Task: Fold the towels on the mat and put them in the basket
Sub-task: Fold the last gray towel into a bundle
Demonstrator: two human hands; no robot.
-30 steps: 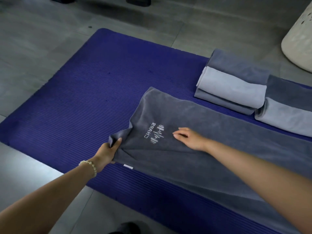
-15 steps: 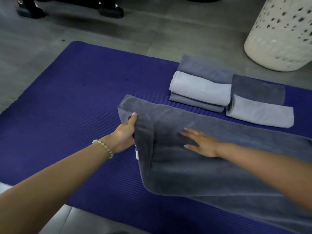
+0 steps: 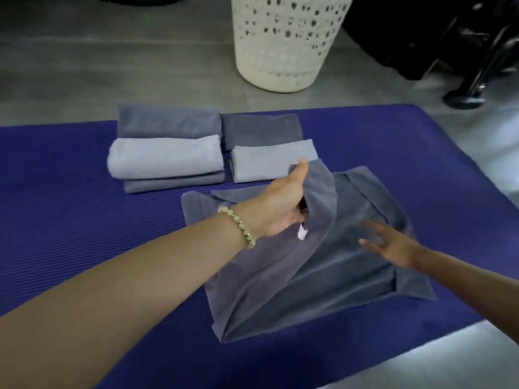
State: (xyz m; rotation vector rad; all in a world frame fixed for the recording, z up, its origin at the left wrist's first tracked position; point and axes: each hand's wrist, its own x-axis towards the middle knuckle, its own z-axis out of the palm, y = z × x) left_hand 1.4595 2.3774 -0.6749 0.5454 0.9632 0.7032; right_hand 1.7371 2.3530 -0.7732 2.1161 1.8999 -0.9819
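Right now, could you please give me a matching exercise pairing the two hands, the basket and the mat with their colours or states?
Things:
1 left hand
2 right hand
3 basket
4 mat

Colours or states:
A white, with holes
B open, fingers spread
C blue, under the towel
D grips that towel's edge

Pairs: 1-D, 2-B, 3-A, 4-C

Mat (image 3: 70,206) as reference: half-folded towel (image 3: 323,276) on its near middle; left stack (image 3: 165,155) and right stack (image 3: 264,141) of folded towels side by side at its far edge; basket (image 3: 286,43) on the floor (image 3: 112,66) beyond it.
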